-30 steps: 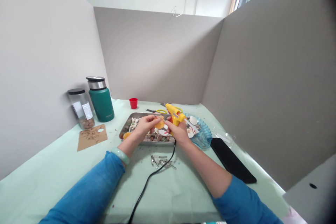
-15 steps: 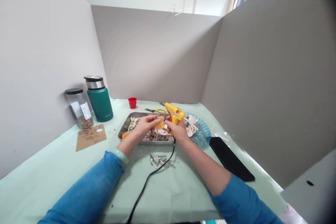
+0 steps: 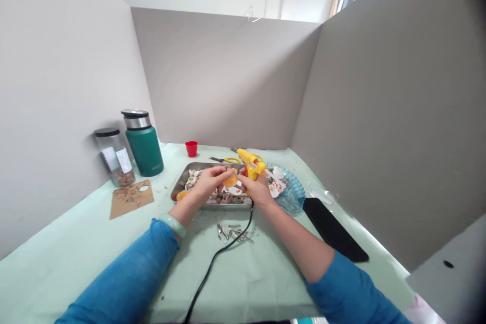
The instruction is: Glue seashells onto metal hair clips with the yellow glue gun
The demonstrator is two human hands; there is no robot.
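Note:
My left hand (image 3: 210, 182) pinches an orange shell-like piece (image 3: 230, 179) above the metal tray (image 3: 212, 207). Wrapped round the handle of a yellow glue gun (image 3: 253, 164) is my right hand (image 3: 258, 187), its fingertips close to the orange piece. A glue stick juts from the gun's rear toward the lower right, and a black cord (image 3: 212, 262) runs down to the table's front edge. Shells and small stones fill the tray, with another orange piece (image 3: 181, 195) at its left end. Behind my fingers, the gun's nozzle area is partly hidden.
A blue glass plate (image 3: 298, 196) with shells is right of the tray; beyond it lies a black slab (image 3: 336, 230). Metal clips (image 3: 233, 233) lie in front. Scissors (image 3: 230, 160), a red cup (image 3: 192, 149), a green bottle (image 3: 145, 149), a jar (image 3: 116, 157) and brown card (image 3: 131, 199) stand or lie behind and left.

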